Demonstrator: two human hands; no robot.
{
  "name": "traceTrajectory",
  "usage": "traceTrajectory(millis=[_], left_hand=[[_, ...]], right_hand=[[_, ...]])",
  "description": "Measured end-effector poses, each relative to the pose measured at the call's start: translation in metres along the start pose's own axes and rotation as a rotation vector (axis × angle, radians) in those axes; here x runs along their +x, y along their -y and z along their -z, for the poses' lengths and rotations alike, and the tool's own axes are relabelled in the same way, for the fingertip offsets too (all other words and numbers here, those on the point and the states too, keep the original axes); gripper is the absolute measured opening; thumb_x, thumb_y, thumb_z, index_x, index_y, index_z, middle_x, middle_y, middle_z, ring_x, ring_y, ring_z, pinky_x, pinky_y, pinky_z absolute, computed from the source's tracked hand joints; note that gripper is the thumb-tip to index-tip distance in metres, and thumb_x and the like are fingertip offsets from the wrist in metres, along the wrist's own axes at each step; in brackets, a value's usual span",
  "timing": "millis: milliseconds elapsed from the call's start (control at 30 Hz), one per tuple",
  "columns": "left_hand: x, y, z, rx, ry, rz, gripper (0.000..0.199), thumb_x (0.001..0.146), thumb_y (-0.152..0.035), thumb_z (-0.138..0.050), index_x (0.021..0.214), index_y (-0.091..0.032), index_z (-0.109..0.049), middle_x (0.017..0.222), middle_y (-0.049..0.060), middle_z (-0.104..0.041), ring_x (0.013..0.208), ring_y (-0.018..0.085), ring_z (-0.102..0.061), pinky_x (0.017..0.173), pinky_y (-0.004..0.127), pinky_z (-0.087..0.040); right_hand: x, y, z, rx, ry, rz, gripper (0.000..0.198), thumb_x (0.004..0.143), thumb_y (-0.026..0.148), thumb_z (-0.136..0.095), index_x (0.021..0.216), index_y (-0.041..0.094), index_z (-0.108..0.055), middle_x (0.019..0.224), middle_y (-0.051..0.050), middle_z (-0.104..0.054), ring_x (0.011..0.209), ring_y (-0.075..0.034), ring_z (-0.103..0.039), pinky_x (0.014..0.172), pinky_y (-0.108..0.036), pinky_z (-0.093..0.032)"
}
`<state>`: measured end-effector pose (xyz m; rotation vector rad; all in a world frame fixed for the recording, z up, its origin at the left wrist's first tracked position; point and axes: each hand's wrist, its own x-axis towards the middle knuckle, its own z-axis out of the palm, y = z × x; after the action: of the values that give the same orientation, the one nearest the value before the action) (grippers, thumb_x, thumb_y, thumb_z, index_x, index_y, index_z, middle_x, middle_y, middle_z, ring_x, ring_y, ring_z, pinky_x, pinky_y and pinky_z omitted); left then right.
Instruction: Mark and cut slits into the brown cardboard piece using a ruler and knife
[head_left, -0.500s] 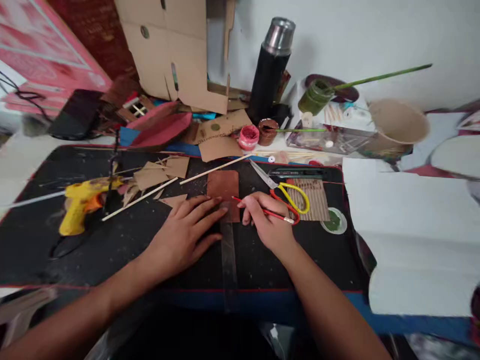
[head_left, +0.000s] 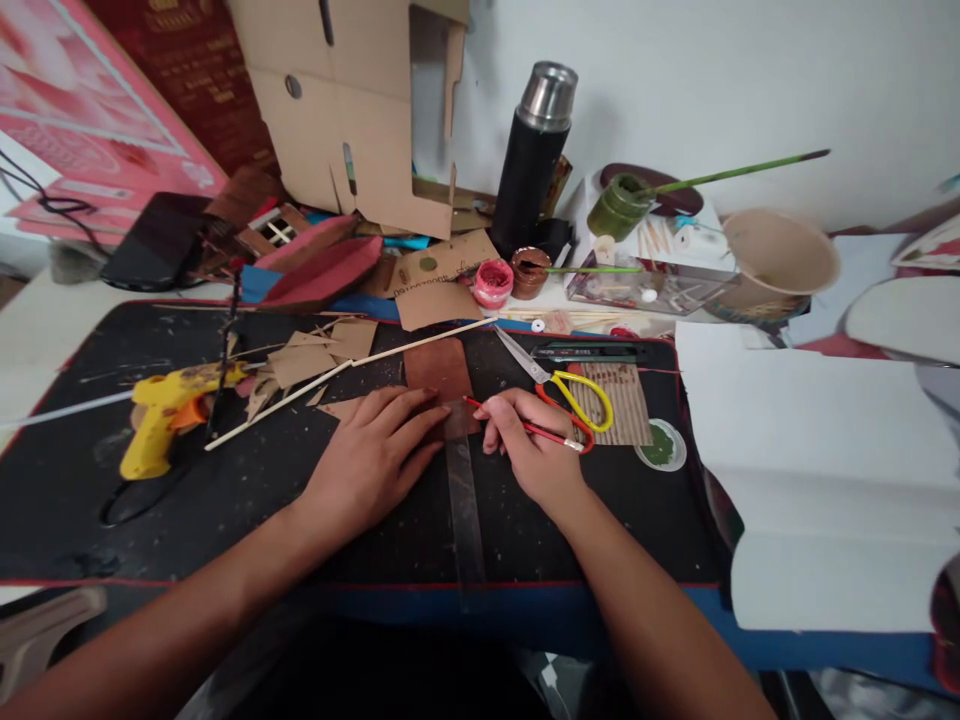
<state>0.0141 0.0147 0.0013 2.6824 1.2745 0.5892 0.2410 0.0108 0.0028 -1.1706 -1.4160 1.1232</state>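
A brown-painted piece of cardboard (head_left: 439, 365) lies on the black mat in front of me. Over its near end rests a clear ruler (head_left: 465, 520), which runs toward the mat's front edge. My left hand (head_left: 382, 440) lies flat with fingers stretched out, their tips on the cardboard and the ruler's end. In my right hand (head_left: 532, 440) a red pencil (head_left: 551, 433) is pinched, its tip at the ruler's right side on the brown cardboard. Just beyond that hand lie scissors (head_left: 581, 395) with yellow and orange handles, beside corrugated cardboard (head_left: 619, 405).
A yellow glue gun (head_left: 157, 415), cardboard scraps (head_left: 300, 358) and a thin stick (head_left: 300, 400) lie to the left. Behind stand a black thermos (head_left: 529, 165) and paint jars (head_left: 493, 284). Right are a lid of green paint (head_left: 661, 445), a cutter (head_left: 589, 352) and white paper (head_left: 817, 450).
The brown cardboard has turned slightly, and the ruler's near end has shifted to the right. Both hands keep nearly the same place; the camera view has shifted a little.
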Motion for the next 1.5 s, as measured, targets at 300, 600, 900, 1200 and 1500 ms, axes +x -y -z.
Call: traceTrajectory(millis=[300,600,900,1200,1500], left_hand=[[-0.0021,0.0010,-0.0040,0.054,-0.063,-0.001,0.033,0.101,-0.024,-0.063,0.133,-0.017,-0.070,0.136,0.015,-0.072,0.124,0.034,-0.062,0.104,0.054,-0.055],[-0.0032,-0.0041,0.0023,0.115,-0.024,-0.196,0.044,0.100,-0.019,-0.060,0.144,-0.022,-0.063,0.146,0.015,-0.065,0.126,0.032,-0.061,0.101,0.048,-0.054],[-0.0031,-0.0034,-0.0030,0.144,0.061,-0.173,0.040,0.100,-0.024,-0.060,0.139,-0.028,-0.068,0.142,0.013,-0.068,0.123,0.033,-0.063,0.100,0.050,-0.053],[-0.0047,-0.0020,-0.0036,0.066,0.046,-0.160,0.037,0.100,-0.024,-0.060,0.135,-0.026,-0.070,0.138,0.014,-0.070,0.123,0.034,-0.063,0.100,0.052,-0.054],[-0.0045,-0.0010,-0.0017,0.057,0.044,-0.151,0.032,0.101,-0.024,-0.059,0.131,-0.025,-0.072,0.138,0.014,-0.068,0.123,0.033,-0.062,0.101,0.051,-0.054]], right_hand=[[0.0002,0.0003,0.0014,-0.047,0.003,0.023,0.033,0.109,0.042,-0.056,0.090,0.022,-0.073,0.065,0.003,-0.066,0.057,-0.012,-0.062,0.057,-0.025,-0.050],[-0.0001,0.0030,0.0018,-0.052,-0.001,0.029,0.032,0.109,0.040,-0.056,0.090,0.021,-0.073,0.064,0.003,-0.065,0.057,-0.012,-0.061,0.057,-0.025,-0.049],[0.0006,0.0060,0.0015,-0.081,0.015,0.029,0.032,0.109,0.039,-0.056,0.089,0.021,-0.072,0.065,0.002,-0.066,0.057,-0.012,-0.061,0.058,-0.026,-0.049],[-0.0006,0.0065,0.0027,-0.105,0.016,0.028,0.031,0.109,0.038,-0.056,0.090,0.021,-0.073,0.066,0.002,-0.066,0.060,-0.012,-0.062,0.061,-0.027,-0.050],[-0.0012,0.0061,0.0028,-0.102,0.020,0.039,0.030,0.109,0.038,-0.056,0.091,0.021,-0.073,0.067,0.002,-0.066,0.061,-0.013,-0.064,0.063,-0.027,-0.051]])
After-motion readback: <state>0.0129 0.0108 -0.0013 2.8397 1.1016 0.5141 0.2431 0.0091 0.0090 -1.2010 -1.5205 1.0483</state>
